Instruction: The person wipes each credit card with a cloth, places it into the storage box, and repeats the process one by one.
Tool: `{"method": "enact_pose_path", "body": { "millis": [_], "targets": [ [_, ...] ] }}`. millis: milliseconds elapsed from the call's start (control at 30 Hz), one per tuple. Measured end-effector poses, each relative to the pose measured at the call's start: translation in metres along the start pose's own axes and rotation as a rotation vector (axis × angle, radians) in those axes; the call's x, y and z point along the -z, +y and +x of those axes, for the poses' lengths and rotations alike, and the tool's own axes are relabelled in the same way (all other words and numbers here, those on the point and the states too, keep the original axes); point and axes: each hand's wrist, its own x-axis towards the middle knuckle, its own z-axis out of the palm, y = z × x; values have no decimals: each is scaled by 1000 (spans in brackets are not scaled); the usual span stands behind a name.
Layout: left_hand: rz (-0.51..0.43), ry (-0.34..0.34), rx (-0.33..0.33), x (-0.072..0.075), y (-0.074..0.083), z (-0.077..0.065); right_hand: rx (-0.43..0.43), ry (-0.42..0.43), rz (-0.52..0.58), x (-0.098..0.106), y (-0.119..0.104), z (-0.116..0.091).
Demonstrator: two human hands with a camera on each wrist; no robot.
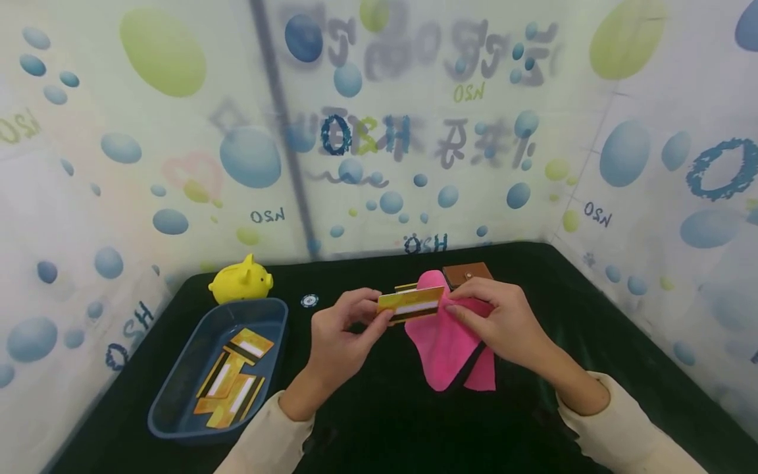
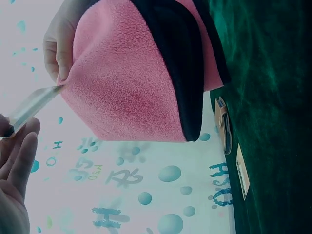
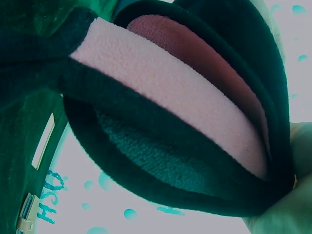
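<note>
My left hand (image 1: 343, 336) pinches a gold bank card (image 1: 410, 304) with a dark stripe and a white strip, thumb in front. My right hand (image 1: 503, 322) pinches a pink fleece cloth (image 1: 438, 349) at the card's right end. The cloth hangs in folds below the fingers; in the left wrist view the card (image 2: 34, 107) meets its pinched corner, and a dark edging (image 2: 175, 73) shows. Close up in the right wrist view, the folded cloth (image 3: 170, 97) shows pink and dark layers and hides most of the right hand.
Left of the hands stands a blue tray (image 1: 192, 345) with several gold cards (image 1: 249, 345). Behind it sits a yellow piggy bank (image 1: 239, 282). A poker chip (image 1: 309, 301) lies right of the tray. A brown wallet (image 1: 464, 273) and another card (image 1: 405, 288) lie behind the cloth.
</note>
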Motion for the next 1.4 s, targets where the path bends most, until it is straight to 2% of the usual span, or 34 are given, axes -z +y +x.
{"method": "enact_pose_path", "body": {
  "millis": [267, 433, 700, 967, 1133, 1233, 1400],
  "targets": [
    [45, -26, 43, -2, 0, -1, 4, 0, -16, 1, 2, -1],
    [27, -47, 110, -3, -1, -3, -4, -8, -12, 2, 4, -1],
    [-28, -89, 305, -5, 0, -3, -23, 28, -40, 9, 4, -2],
    [-29, -72, 483, -5, 0, -2, -44, 34, -45, 16, 0, -1],
    [-88, -76, 597, -5, 2, 0, -44, 29, -28, 14, -3, -2],
    [-114, -116, 623, -4, 2, -1, -40, 27, -20, 13, -3, -2],
    [-107, -180, 583, -4, 4, -3, -36, 22, -26, 11, 0, -3]
  ]
}}
